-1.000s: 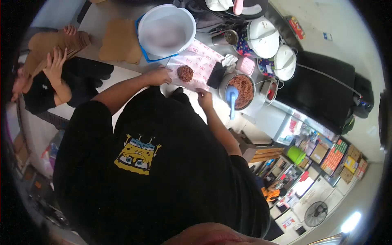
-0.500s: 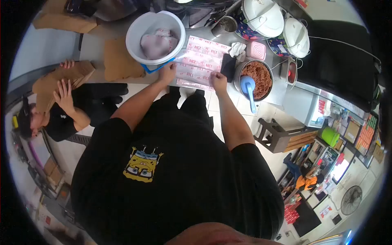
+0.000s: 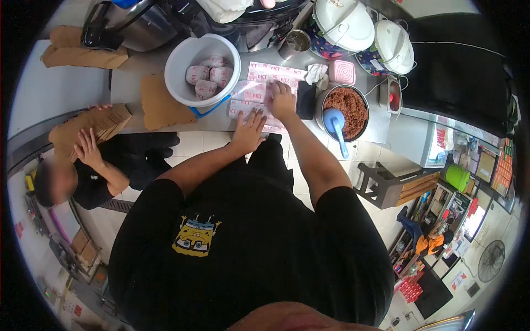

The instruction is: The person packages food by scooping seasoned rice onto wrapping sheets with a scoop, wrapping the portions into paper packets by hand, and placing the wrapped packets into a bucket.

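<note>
White wrapping paper (image 3: 259, 70) printed with pink and red lettering lies in overlapping sheets on the metal counter. My left hand (image 3: 249, 131) rests flat on the near part of the paper, its fingers apart. On the paper's right half lies my right hand (image 3: 283, 101), fingers stretched out, holding nothing that I can see. Left of the paper, a white tub (image 3: 174, 77) holds several wrapped rice bundles (image 3: 205, 89). At the right, a round pot (image 3: 321, 110) contains reddish-brown rice (image 3: 353, 102) and a blue rice paddle (image 3: 335, 126). A dark flat slab (image 3: 305, 100) lies between paper and pot.
A flat piece of cardboard (image 3: 160, 105) and something blue (image 3: 212, 108) lie by the tub. Behind are a metal cup (image 3: 295, 44), crumpled tissue (image 3: 316, 74), a pink box (image 3: 342, 71) and lidded pots (image 3: 345, 25). A person at left holds cardboard (image 3: 91, 129).
My left hand has left the paper's left edge and now lies flat on its near part. My right hand has shifted from the right edge onto the sheets. The view has shifted slightly.
</note>
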Tool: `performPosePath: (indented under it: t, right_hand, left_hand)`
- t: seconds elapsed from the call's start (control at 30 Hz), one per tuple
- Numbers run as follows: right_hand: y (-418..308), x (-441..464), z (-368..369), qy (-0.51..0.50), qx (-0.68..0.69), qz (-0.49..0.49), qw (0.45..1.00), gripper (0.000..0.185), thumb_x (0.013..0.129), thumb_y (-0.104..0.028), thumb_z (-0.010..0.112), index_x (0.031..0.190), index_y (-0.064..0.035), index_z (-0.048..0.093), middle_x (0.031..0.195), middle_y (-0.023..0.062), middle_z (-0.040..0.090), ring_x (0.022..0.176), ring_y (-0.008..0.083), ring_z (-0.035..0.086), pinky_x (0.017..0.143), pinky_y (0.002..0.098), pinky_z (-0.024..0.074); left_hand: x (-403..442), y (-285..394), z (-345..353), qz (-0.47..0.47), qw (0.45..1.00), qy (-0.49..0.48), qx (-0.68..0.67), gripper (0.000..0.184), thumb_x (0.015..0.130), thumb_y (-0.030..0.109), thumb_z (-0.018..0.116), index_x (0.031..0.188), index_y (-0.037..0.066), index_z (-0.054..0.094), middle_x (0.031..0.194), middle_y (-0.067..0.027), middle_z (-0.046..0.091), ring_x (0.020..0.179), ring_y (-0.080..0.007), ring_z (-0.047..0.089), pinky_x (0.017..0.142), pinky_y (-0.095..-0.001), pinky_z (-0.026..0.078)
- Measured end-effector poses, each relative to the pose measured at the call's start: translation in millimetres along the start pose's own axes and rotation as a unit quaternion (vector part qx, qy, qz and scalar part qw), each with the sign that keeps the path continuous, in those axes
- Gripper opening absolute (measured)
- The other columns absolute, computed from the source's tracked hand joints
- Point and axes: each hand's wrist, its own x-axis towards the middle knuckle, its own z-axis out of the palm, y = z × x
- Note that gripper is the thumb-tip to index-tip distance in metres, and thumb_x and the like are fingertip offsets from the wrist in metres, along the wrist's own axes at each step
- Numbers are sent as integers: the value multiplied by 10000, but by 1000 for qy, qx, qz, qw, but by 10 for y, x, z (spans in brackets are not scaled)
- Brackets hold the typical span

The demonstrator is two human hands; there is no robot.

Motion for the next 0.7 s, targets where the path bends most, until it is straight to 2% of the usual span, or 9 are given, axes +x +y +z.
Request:
performPosePath:
  t: [0.07,0.13,0.17,0.23,0.27,0.33,0.43,0.57,0.7]
  right_hand:
    - [7,212,-21,-44,-31,-5,999,645,847,-285,707,1438,-132,500,1416,114,560,1368,324,455,1017,572,456]
    - [-36,417,-162,-173,-107,26,979,506,848,-287,723,1312,-118,616,1384,114,587,1325,328,506,998,516,490]
    - [2,491,-149,-171,-107,25,979,506,848,-287,723,1312,-118,616,1384,114,587,1325,328,506,998,516,490]
    - [139,597,-94,-202,-25,-44,978,307,846,-263,732,1102,-94,709,1294,153,633,1181,340,610,912,463,539]
    - [221,629,-8,-201,-24,-45,978,307,846,-263,732,1102,-94,709,1294,153,633,1181,340,610,912,463,539]
    - [374,640,153,-152,78,-63,983,164,838,-219,731,914,-74,716,1092,170,686,1007,359,668,823,442,558]
    - [366,494,-63,-168,107,-123,972,120,836,-155,707,928,-79,702,939,156,687,933,357,673,794,453,556]
    - [139,66,-431,-79,70,-196,975,98,842,-82,658,932,-87,695,880,110,690,934,320,671,781,443,559]
    - [19,-294,-462,-50,43,-269,961,101,773,-137,703,866,-96,710,857,67,670,873,275,643,770,407,521]
  left_hand:
    - [11,7,-11,3,1000,0,3,839,877,536,657,1530,63,425,1607,-176,334,1513,-363,254,1156,-701,180]
    - [13,-9,-15,8,1000,2,3,845,874,538,659,1531,63,423,1606,-170,338,1514,-360,254,1157,-699,179]
    - [19,-24,-18,13,1000,4,1,850,871,541,662,1532,64,420,1605,-164,341,1515,-356,254,1159,-698,179]
    - [29,-41,-8,14,1000,5,7,854,869,543,664,1532,65,419,1609,-160,336,1517,-353,250,1159,-699,177]
    - [35,-51,-3,17,1000,8,11,858,866,546,666,1533,66,417,1613,-155,332,1520,-350,246,1159,-700,175]
    - [46,-50,-12,14,1000,3,4,852,870,539,665,1533,64,416,1616,-154,328,1522,-349,243,1157,-704,174]
    - [30,-40,-27,13,1000,-6,-1,840,878,525,663,1533,61,414,1618,-154,323,1523,-350,239,1155,-708,171]
    - [30,-36,-17,12,1000,-16,-2,822,890,505,661,1528,47,416,1616,-162,324,1525,-358,232,1157,-711,164]
    - [41,-60,-146,22,1000,-11,-6,768,893,460,664,1486,20,451,1568,-207,370,1490,-375,301,1173,-641,211]
